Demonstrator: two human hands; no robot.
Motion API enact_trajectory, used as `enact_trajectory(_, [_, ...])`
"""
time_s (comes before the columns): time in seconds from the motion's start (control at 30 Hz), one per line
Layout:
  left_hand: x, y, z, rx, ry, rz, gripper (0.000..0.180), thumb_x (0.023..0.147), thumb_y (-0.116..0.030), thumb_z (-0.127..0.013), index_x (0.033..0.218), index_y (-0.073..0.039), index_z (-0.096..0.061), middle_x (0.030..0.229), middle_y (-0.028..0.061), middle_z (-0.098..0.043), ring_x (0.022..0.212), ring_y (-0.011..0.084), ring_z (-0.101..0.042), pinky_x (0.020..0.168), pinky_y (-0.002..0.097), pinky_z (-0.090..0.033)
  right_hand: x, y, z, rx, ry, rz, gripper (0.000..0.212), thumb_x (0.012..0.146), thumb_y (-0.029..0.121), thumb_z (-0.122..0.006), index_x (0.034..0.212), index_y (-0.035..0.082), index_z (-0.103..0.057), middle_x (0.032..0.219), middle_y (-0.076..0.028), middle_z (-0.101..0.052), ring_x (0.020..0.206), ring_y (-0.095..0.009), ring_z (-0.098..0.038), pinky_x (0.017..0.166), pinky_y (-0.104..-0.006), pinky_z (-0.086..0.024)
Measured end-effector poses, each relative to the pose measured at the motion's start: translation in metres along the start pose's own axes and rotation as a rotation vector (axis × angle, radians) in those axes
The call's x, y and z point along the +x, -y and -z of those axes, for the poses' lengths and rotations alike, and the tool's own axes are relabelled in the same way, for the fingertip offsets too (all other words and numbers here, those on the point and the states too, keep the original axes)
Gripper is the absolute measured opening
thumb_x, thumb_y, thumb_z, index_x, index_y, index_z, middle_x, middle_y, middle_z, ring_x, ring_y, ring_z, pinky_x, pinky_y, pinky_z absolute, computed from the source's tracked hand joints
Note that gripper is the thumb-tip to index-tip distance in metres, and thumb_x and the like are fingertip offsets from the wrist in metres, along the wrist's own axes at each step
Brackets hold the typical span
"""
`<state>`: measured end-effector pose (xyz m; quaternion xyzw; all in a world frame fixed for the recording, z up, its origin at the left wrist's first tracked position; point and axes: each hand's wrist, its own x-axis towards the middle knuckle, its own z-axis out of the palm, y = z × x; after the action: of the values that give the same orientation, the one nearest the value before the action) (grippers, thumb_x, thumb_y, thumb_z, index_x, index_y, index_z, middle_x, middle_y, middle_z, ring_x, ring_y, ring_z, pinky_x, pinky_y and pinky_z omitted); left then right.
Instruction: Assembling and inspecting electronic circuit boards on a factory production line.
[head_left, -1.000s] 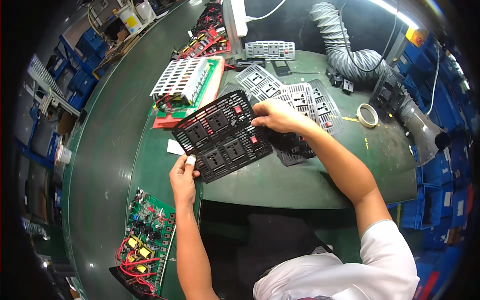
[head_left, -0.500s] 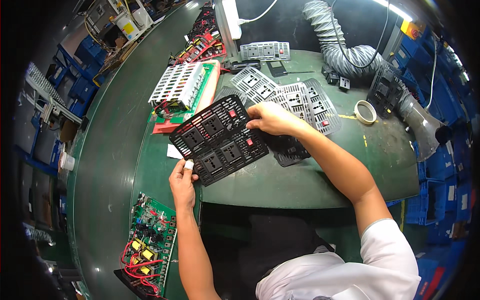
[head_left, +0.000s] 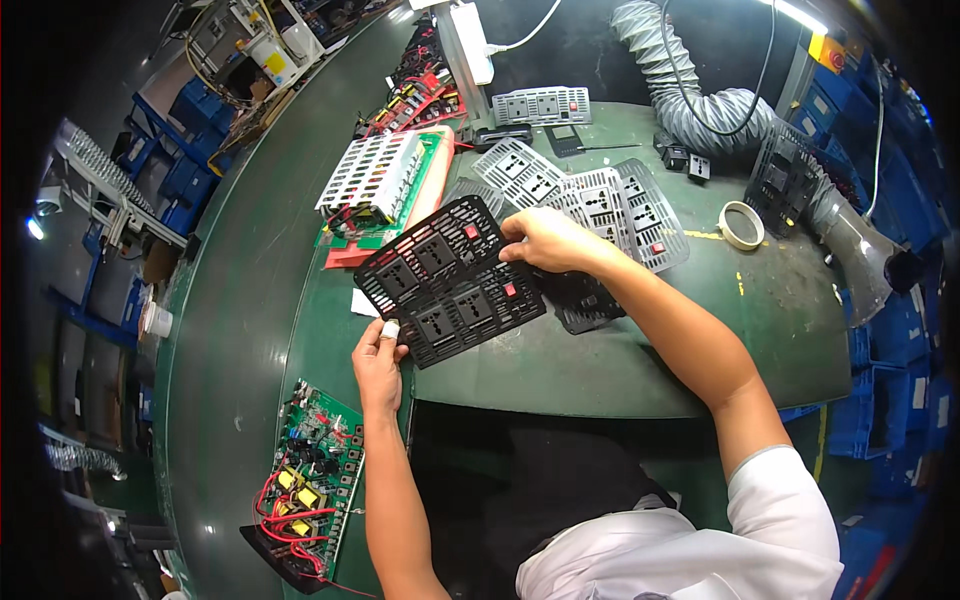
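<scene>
Nearest, at L: red-wired PCB [head_left: 320, 445]. Next, L hand [head_left: 378, 375], fingers [head_left: 370, 340] pinching near-left edge of two blk slotted panels [head_left: 435, 252], held mid-scene over the surface [head_left: 560, 368]; R hand [head_left: 555, 240], fingers likewise closed on the far panel's right edge. Beyond, R of ctr.: overlapping grey socket panels [head_left: 602, 203]; L: white-topped unit [head_left: 372, 172]. Far R: ribbed grey hose [head_left: 645, 50].
</scene>
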<state>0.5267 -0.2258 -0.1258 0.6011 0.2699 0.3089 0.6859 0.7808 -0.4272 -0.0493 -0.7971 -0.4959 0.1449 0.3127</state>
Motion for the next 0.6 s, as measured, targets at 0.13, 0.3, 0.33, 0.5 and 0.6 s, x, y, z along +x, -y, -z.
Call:
enact_trajectory(0.13, [0.0024, 0.0012, 0.003, 0.001, 0.024, 0.002, 0.033, 0.095, -0.006, -0.059, 0.126, 0.006, -0.054, 0.11, 0.0057, -0.063, 0.088, 0.0089, -0.059, 0.067, 0.0215, -0.051, -0.001, 0.0023, -0.0004, 0.014, -0.009, -0.03, 0.028, 0.083, 0.025, -0.071, 0.093, 0.0, -0.064, 0.085, -0.019, -0.067, 0.083, -0.035, -0.065, 0.073, -0.0421, -0.048])
enact_trajectory(0.3, [0.0006, 0.0028, 0.0001, -0.022, 0.013, -0.014, 0.025, 0.095, -0.008, -0.06, 0.12, -0.001, -0.06, 0.102, -0.0009, -0.063, 0.085, 0.0049, -0.058, 0.067, 0.0195, -0.05, 0.0014, -0.0017, -0.0055, -0.004, -0.033, -0.014, 0.027, 0.083, 0.024, -0.071, 0.092, 0.0, -0.064, 0.084, -0.019, -0.067, 0.082, -0.034, -0.065, 0.072, -0.0414, -0.049])
enact_trajectory(0.33, [0.0001, 0.0023, 0.0001, -0.021, 0.013, -0.017, 0.026, 0.095, -0.008, -0.06, 0.12, -0.001, -0.06, 0.103, -0.0005, -0.063, 0.085, 0.0054, -0.059, 0.067, 0.0199, -0.05, 0.0015, -0.0013, -0.0065, -0.009, -0.039, -0.012, 0.026, 0.083, 0.023, -0.071, 0.092, 0.0, -0.064, 0.084, -0.019, -0.067, 0.082, -0.035, -0.065, 0.072, -0.0416, -0.049])
enact_trajectory(0.5, [-0.0028, 0.0005, 0.0017, -0.029, 0.009, -0.032, 0.027, 0.095, -0.007, -0.059, 0.121, 0.0, -0.059, 0.107, 0.0011, -0.063, 0.087, 0.0067, -0.059, 0.068, 0.0211, -0.05, 0.0014, 0.0007, -0.0087, -0.007, -0.051, 0.006, 0.026, 0.084, 0.024, -0.071, 0.091, 0.0, -0.064, 0.084, -0.019, -0.067, 0.083, -0.036, -0.065, 0.072, -0.0429, -0.049])
enact_trajectory(0.6, [-0.0006, 0.0005, 0.0013, 0.007, 0.039, -0.04, 0.027, 0.096, -0.004, -0.056, 0.123, 0.0, -0.058, 0.109, 0.0024, -0.063, 0.089, 0.0078, -0.059, 0.068, 0.021, -0.05, 0.0, 0.0034, -0.008, -0.047, -0.057, -0.008, 0.028, 0.084, 0.026, -0.069, 0.089, -0.001, -0.062, 0.086, -0.02, -0.067, 0.085, -0.038, -0.065, 0.074, -0.0443, -0.049])
